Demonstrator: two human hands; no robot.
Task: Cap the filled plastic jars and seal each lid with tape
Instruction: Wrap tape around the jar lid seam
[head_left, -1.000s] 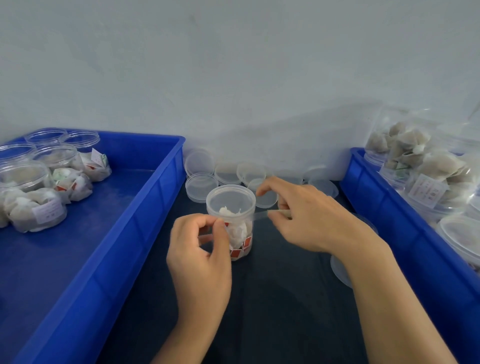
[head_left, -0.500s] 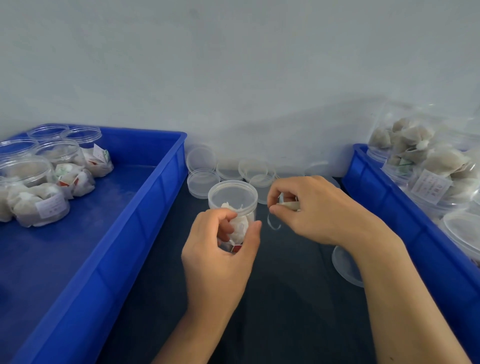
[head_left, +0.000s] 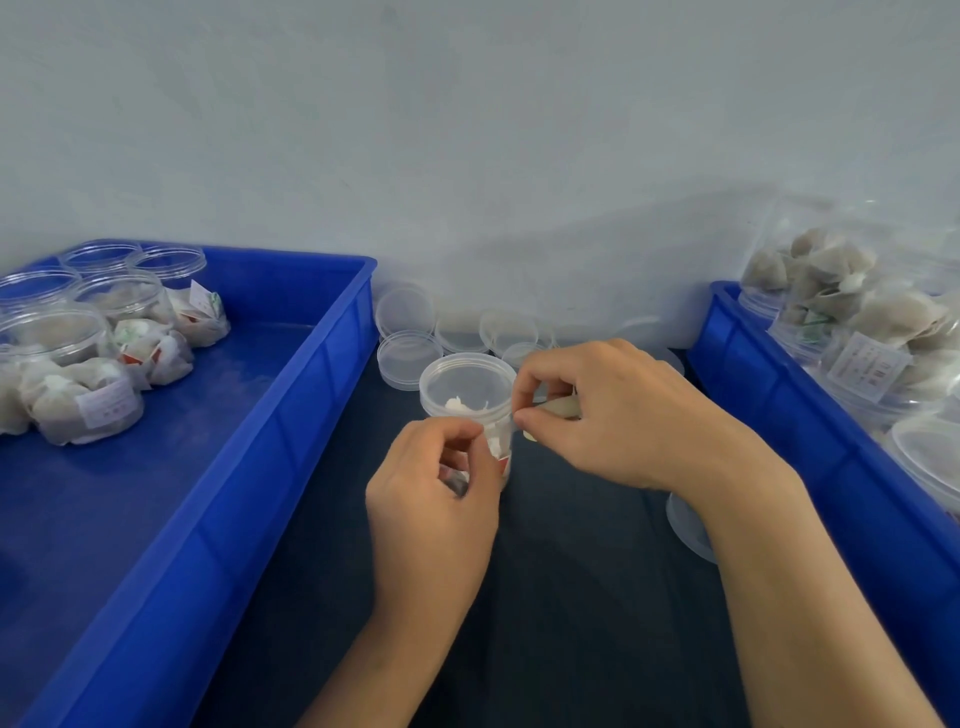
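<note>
A small clear plastic jar (head_left: 467, 384) with its lid on stands on the dark mat between two bins, with white and red sachets inside. My left hand (head_left: 436, 514) grips the jar's lower body from the near side, fingers curled round it. My right hand (head_left: 623, 415) is at the lid's right rim, thumb and forefinger pinched together there. It holds a pale cream tape roll (head_left: 558, 408), mostly hidden by the fingers. The clear tape itself is too thin to make out.
The left blue bin (head_left: 332, 364) holds several capped filled jars (head_left: 88, 395). Loose clear lids (head_left: 410, 353) lie behind the jar by the wall. The right blue bin (head_left: 779, 415) holds bagged sachets (head_left: 857, 301) and jars. Another clear lid (head_left: 685, 530) lies under my right wrist.
My right hand moved in from a stretched-out strip to the lid's rim. My left hand slid round and lower on the jar. The view shifted slightly.
</note>
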